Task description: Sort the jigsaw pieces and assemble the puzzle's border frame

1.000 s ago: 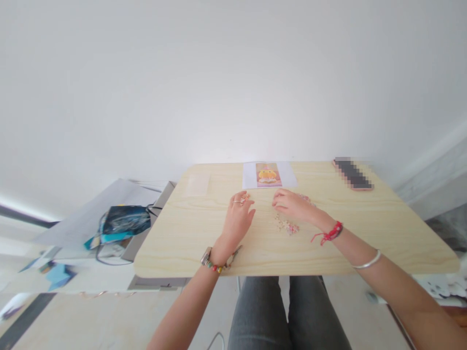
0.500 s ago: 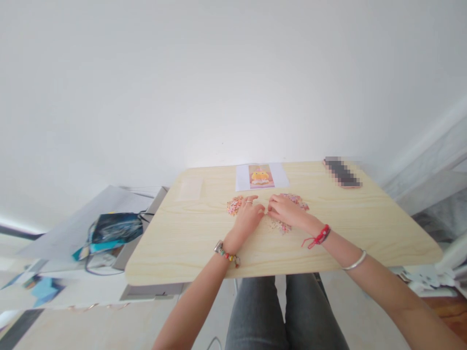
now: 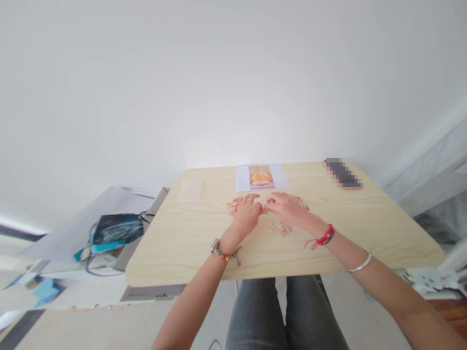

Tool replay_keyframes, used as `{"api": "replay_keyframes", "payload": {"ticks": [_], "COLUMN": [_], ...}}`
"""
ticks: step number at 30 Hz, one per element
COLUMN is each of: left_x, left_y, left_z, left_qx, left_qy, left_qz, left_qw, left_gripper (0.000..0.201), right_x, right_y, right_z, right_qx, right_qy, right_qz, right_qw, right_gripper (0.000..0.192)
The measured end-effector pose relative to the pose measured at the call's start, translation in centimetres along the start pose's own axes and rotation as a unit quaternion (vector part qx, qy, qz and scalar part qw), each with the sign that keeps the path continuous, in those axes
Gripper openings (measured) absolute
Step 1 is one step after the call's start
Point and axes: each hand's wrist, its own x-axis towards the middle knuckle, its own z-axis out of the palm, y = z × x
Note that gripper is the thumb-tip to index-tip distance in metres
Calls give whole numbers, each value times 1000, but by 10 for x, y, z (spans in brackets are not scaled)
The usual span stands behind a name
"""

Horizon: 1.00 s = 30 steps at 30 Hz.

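A pale wooden table [image 3: 189, 243] is seen from above, set against a white wall. At its middle, the left hand [image 3: 245, 216] and the right hand [image 3: 286, 208] are brought together, their fingertips touching; whether anything is pinched between them cannot be told. Small heaps of pink and orange puzzle pieces [image 3: 280, 227] are scattered just beside both hands. A printed picture of a yellow figure [image 3: 261, 176] lies at the far edge, with a phone [image 3: 342, 173] at the far right corner. A dark blue bag [image 3: 116, 228] rests on a lower surface to the left.
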Motion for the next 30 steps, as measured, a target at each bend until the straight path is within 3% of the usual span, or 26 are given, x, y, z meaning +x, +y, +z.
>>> {"api": "replay_keyframes", "payload": {"ticks": [7,10,14,18,23,30], "left_x": [-1,-5,-13,-17,-18,-15], "left_y": [2,3,5,5,2,6], "left_z": [-8,-12,-17,-23,-36,-42], "left_qx": [-45,-54,-57,-117,-283,-403], "left_qy": [-7,20,61,57,8,-24], "left_qz": [-7,-39,-68,-89,-109,-115], "left_qw": [999,998,994,988,953,907], "left_gripper": [12,9,25,14,14,12], "right_x": [1,0,0,2,4,2], "right_y": [6,7,3,-6,-16,-21], "right_z": [4,8,10,8,2,-4], "right_qx": [-2,32,101,126,148,148], "right_qy": [-2,1,30,68,139,179], "right_qz": [-14,2,39,34,16,10], "right_qw": [1000,999,994,989,979,973], "right_gripper": [15,13,12,13,14,15]}}
